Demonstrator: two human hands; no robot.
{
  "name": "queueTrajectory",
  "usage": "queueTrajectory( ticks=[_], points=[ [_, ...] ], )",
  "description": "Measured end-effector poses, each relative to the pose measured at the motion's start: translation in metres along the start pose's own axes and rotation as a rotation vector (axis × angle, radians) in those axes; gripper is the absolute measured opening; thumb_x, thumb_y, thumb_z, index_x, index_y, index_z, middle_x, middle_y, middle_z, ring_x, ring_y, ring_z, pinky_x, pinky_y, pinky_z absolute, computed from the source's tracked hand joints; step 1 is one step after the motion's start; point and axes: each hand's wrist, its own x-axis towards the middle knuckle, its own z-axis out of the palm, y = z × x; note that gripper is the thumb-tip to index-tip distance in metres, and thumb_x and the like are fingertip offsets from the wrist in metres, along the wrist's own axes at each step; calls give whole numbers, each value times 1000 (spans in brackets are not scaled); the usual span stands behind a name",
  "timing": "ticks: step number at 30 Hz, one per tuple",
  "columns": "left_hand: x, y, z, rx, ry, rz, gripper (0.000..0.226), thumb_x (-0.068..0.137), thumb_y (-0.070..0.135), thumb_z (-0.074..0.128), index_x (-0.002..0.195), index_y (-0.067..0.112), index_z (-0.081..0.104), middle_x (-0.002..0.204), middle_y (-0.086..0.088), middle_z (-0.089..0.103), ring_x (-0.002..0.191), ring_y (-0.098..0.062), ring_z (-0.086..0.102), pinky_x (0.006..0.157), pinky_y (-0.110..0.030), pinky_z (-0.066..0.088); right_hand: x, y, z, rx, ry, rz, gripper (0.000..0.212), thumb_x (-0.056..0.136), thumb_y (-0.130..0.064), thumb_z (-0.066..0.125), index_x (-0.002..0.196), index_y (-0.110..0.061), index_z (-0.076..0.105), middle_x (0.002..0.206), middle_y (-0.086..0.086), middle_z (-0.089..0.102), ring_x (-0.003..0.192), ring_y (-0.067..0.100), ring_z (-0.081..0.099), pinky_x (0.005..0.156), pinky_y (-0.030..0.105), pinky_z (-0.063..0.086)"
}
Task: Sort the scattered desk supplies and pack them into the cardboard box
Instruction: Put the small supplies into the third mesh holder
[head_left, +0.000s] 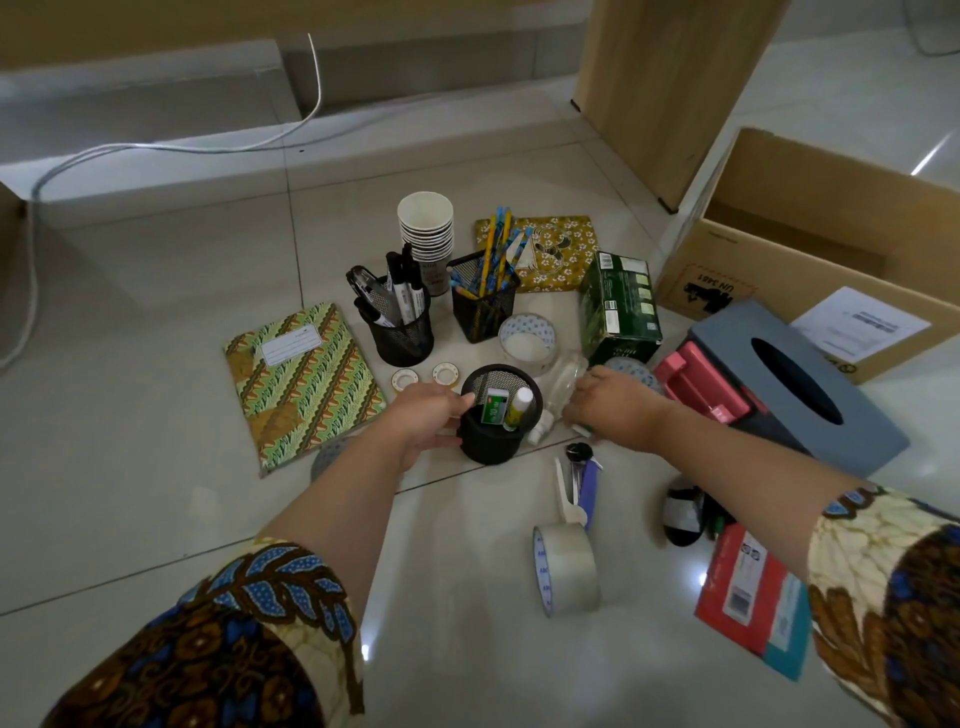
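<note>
Pale floor tiles (156, 338) are strewn with supplies. A round black mesh cup (488, 441), holding a green box (494, 409) and a glue stick (519, 410), is gripped by the curled left hand (423, 415); the right hand (618, 405) is lowered beside it, its grip hidden. Farther right, the open cardboard box (769, 280) is seen.

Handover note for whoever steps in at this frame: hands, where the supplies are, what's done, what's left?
Left hand grips the round mesh holder, which holds a glue stick and a small green box.
Right hand is down among small items beside it; whether it holds anything is unclear.
Cardboard box stands open on the right; no supplies show inside.
Done: markers and pencils sorted into the marker holder and pencil holder.
Left: pack everything, including notebook, paper cups, tape roll, tissue box.
</note>
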Motion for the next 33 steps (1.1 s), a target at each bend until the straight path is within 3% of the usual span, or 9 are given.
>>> queueTrajectory(
  ticks=[6,8,11,16,20,24,28,31,33],
  points=[
    [-3,-1,-6,-15,22,-1,9,95,13,55,93,5,59,120,-21,62,114,-32,59,94,-43,52,-5,9,-14,1284,452,524,31,84,-12,70,114,-11,64,104,5,69,86,10,65,74,18,56],
    [-3,-1,-6,-17,16,-2,10,95,13,55,92,5,60,119,-20,62,113,-32,59,94,-43,51,-1,10,-24,1622,547,594,31,83,-4,69,114,-7,65,106,9,69,89,14,67,77,21,57],
    [-3,1,-6,-15,11,-3,11,95,13,56,98,4,61,120,-19,63,113,-31,59,94,-42,51,6,5,-46,1857,497,524,33,84,-3,68,116,-7,66,106,10,70,92,17,68,75,24,57],
    [-5,2,-7,25,25,23,11,92,14,60,96,5,65,118,-14,62,108,-25,58,92,-36,50,24,-11,-64,1625,298,420,32,75,-8,78,107,-12,72,91,3,75,82,7,70,80,19,55],
    [-3,6,-6,92,82,66,38,87,18,68,119,-1,62,132,-8,56,124,-21,49,92,-33,46,41,-20,-65,1179,305,545,20,67,-30,84,84,-32,75,69,-18,71,74,-4,67,77,27,56],
    [-3,11,-8,112,69,56,36,85,16,69,116,-2,63,128,-8,60,120,-19,53,94,-34,46,49,-45,-69,999,297,573,15,73,-35,80,84,-30,72,82,-12,73,80,3,66,67,23,51],
    [-6,13,-7,139,63,36,31,87,17,67,113,0,65,118,-8,66,109,-17,59,93,-34,44,48,-61,-62,610,372,539,23,83,-44,66,102,-31,70,97,-7,72,89,14,66,61,24,38],
    [-6,13,-8,132,52,19,34,87,18,67,116,1,63,118,-8,65,112,-18,58,94,-36,43,45,-53,-61,599,402,509,29,84,-50,63,104,-32,72,95,-6,72,86,14,65,59,23,38],
    [-6,13,-9,105,42,2,31,88,17,65,115,0,62,117,-8,65,112,-19,58,94,-37,44,43,-42,-58,842,441,480,24,80,-49,70,94,-30,75,89,-8,73,77,7,63,57,20,40]
  ],
)
